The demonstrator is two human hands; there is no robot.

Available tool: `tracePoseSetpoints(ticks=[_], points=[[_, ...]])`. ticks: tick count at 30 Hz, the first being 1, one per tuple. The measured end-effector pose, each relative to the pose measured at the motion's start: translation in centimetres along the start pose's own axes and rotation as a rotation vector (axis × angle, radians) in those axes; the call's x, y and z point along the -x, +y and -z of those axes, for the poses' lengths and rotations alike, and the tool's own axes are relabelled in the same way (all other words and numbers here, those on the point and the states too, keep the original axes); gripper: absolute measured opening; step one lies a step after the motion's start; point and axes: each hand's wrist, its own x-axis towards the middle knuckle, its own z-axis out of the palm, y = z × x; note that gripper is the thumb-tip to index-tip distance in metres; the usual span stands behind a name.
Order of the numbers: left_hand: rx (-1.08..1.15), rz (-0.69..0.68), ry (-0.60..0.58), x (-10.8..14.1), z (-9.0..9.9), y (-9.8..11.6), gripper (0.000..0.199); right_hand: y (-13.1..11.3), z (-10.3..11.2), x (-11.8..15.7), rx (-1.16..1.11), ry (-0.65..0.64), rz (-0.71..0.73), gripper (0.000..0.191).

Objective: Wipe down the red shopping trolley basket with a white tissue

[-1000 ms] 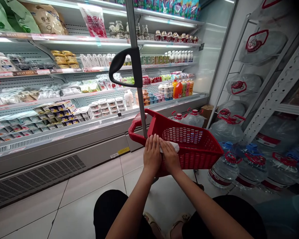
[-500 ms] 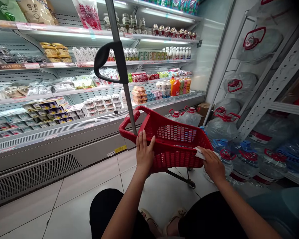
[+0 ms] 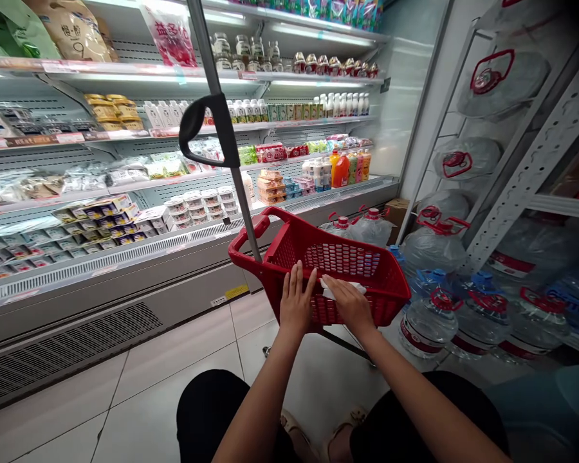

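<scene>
A red plastic shopping basket [image 3: 379, 305] on wheels stands before me, with a grey pole and black loop handle [image 3: 232, 132] rising at its left end. My left hand [image 3: 296, 301] lies on the near rim of the basket, fingers stretched out and apart, holding nothing. Beside it, my right hand [image 3: 350, 305] presses a folded white tissue [image 3: 329, 288] onto the same rim, near the middle. Part of the tissue is hidden beneath the fingers. Inside the basket I see red perforated walls; the near part of its floor is hidden.
An open refrigerated display [image 3: 183, 254] with yogurt cups, bottles and packs runs along the left and back. Large water bottles [image 3: 429, 328] stand on the floor to the right, beside a white metal rack [image 3: 516, 154]. Light tiles [image 3: 174, 379] cover the floor.
My right hand has slid left along the near rim with the tissue, from the far right corner to beside my left hand. My left hand has shifted slightly right.
</scene>
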Motion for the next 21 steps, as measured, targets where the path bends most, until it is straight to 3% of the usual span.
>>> tracePoseSetpoints(ticks=[5,8,11,16,18,21], points=[[0.03,0.026,-0.002,-0.8,-0.3,-2.0,0.106,5.8,2.2,4.7,0.078,0.02,-0.058,0.067],[0.035,0.077,0.001,-1.2,-0.5,-2.1,0.101,7.6,3.1,6.8,0.118,0.014,-0.147,0.066],[0.05,0.1,-0.021,-1.0,-1.0,-0.2,0.098,7.0,3.0,7.1,0.139,0.032,-0.198,0.066],[0.134,-0.039,-0.052,0.7,-2.1,4.7,0.1,3.4,1.9,4.8,0.129,0.039,-0.148,0.07],[0.158,-0.048,-0.053,1.1,-2.1,5.3,0.102,2.6,1.7,3.9,0.107,0.02,-0.139,0.067],[0.164,-0.067,-0.061,1.2,-1.8,4.5,0.103,2.8,1.8,3.3,0.071,-0.027,-0.13,0.063]])
